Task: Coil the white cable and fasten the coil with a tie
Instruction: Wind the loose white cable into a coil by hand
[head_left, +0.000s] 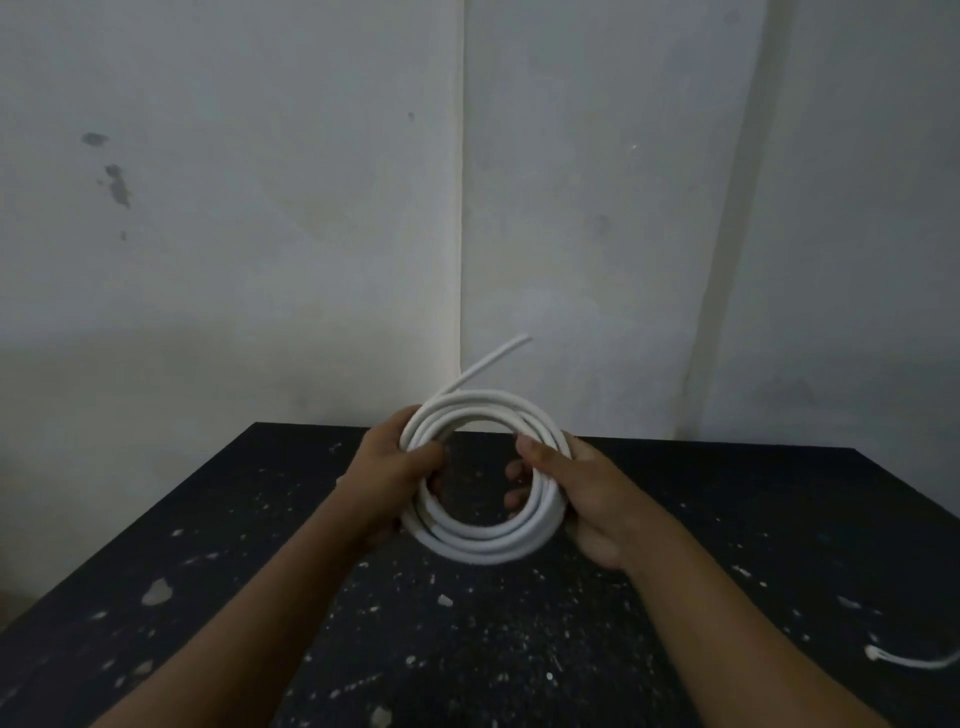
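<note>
Above the dark, paint-speckled table (727, 519), the white cable (483, 540) is held as a round coil of several turns, its opening facing up toward the camera. The left hand (387, 467) grips the coil's left side and the right hand (587, 493) grips its right side, fingers curled through the ring, so the hands stay apart across the opening. The turns should be kept stacked and pinched firmly on one side, so that one hand can probably let go to fetch a tie without the loops springing loose. The free end (498, 356) sticks out straight from the top, its long axis pointing up and right toward the wall (260, 208). A thin white strand (909, 661), possibly the tie, lies at the table's right edge.
</note>
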